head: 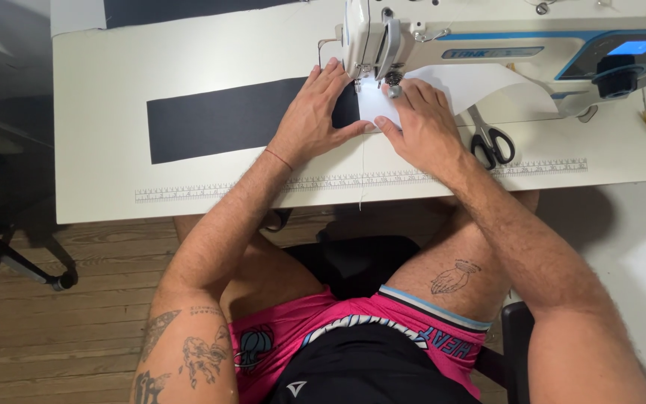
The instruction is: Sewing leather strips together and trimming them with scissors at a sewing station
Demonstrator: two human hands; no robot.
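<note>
Evidently the step in hand was feeding fabric under the needle of the white industrial sewing machine (pixel 443 45); both hands lay flat on the work just in front of the presser foot. The left hand (pixel 315 112) was spread, palm down, fingers together and pointing toward the machine head, pressing on the near end of the long black strip of cloth (pixel 218 123); that strip ran away to the left across the cream-coloured sewing table (pixel 99 82), flat and straight. The right hand (pixel 420 123) was likewise open and pressed down, not pinching anything, its fingertips close beside the foot and resting on the white sheet of fabric (pixel 480 82), which curved off to the right under the machine's arm. Black and white pieces met between the two thumbs, directly below the needle; whether the needle was down in the cloth could not be told, since the spot was washed out by the machine's lamp. A pair of black-handled steel scissors (pixel 491 142) lay just right of the right wrist, apart from it; a printed measuring scale (pixel 203 191) ran along the table's near edge; a loose thread hung over that edge between the forearms. By my judgement the seam was near its start; the next move called for even pressure from both palms, keeping the two edges aligned while easing them away toward the back of the foot, fingertips kept clear of the needle.
</note>
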